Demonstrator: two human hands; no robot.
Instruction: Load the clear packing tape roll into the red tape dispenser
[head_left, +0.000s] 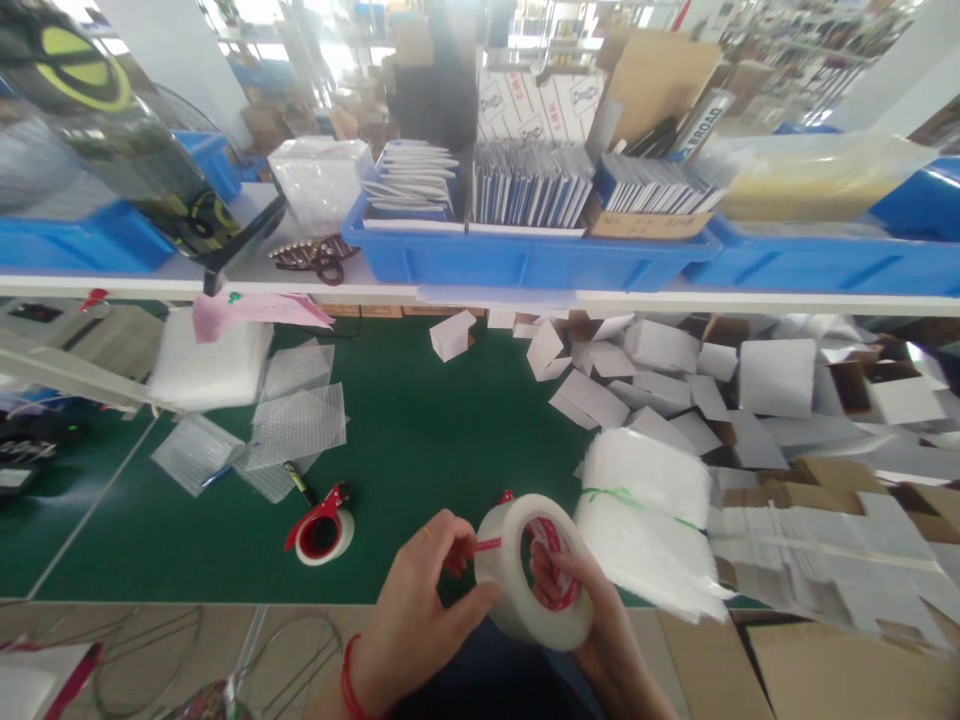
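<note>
Both my hands hold a large roll of clear tape (517, 590) with a red-and-white core, low over the near edge of the green table (420, 440). My right hand (592, 620) grips the roll from the right, fingers inside the core. My left hand (416, 600) touches the roll's left rim, thumb and finger pinching at a red tab there. A red string circles my left wrist. A small red tape dispenser (324, 525) lies on the table left of my hands.
A tied bundle of white foam bags (645, 520) lies right of the roll, beside flat and folded white cartons (772, 400). Bubble-wrap pieces (292, 420) lie at left. A shelf above carries blue bins (525, 260) of booklets and scissors (315, 258).
</note>
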